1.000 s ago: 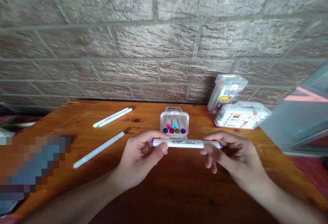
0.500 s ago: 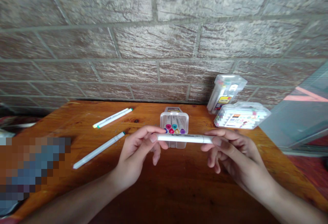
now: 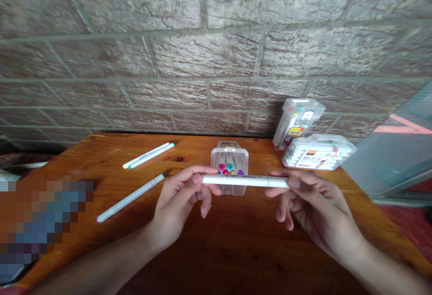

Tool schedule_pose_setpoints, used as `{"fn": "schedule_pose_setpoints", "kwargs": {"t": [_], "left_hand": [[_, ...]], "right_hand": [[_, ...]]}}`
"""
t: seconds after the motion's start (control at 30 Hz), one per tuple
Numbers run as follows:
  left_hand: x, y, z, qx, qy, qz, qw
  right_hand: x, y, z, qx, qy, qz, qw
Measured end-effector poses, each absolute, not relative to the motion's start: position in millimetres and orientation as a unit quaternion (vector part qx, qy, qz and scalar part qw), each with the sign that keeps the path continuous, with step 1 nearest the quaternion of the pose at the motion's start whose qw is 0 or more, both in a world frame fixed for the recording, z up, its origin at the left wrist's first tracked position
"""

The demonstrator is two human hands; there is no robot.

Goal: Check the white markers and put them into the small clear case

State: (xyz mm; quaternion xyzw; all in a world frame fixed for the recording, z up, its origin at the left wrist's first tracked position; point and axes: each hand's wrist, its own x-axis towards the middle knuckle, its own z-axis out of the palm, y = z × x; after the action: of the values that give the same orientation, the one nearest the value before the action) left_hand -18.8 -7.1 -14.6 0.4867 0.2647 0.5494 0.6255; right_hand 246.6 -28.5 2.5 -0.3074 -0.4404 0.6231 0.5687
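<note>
A white marker (image 3: pixel 241 180) lies level between my two hands, above the wooden table (image 3: pixel 236 245). My left hand (image 3: pixel 184 198) pinches its left end with thumb and forefinger. My right hand (image 3: pixel 308 200) pinches its right end the same way. Just behind the marker stands a small clear case (image 3: pixel 230 162), open toward me, with several markers whose coloured caps show. The case's front is partly hidden by the held marker.
Two markers (image 3: pixel 148 155) lie side by side at the back left, and one more marker (image 3: pixel 130 197) lies nearer on the left. Two closed clear marker boxes (image 3: pixel 319 152) (image 3: pixel 297 121) sit at the back right against the brick wall. A blurred patch covers the table's left edge.
The marker has risen a little toward the case and turned about its length; its printed label and purple cap ends no longer show. Both hands' fingers have shifted along it.
</note>
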Motion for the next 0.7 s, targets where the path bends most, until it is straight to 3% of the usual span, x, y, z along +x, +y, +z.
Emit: {"fn": "schedule_pose_setpoints", "kwargs": {"t": [0.7], "left_hand": [[-17.8,-6.7,-13.1,0.477,0.249,0.557,0.632]], "right_hand": [[246.7,-27.2,5.7,-0.286,-0.429,0.642,0.567]]}}
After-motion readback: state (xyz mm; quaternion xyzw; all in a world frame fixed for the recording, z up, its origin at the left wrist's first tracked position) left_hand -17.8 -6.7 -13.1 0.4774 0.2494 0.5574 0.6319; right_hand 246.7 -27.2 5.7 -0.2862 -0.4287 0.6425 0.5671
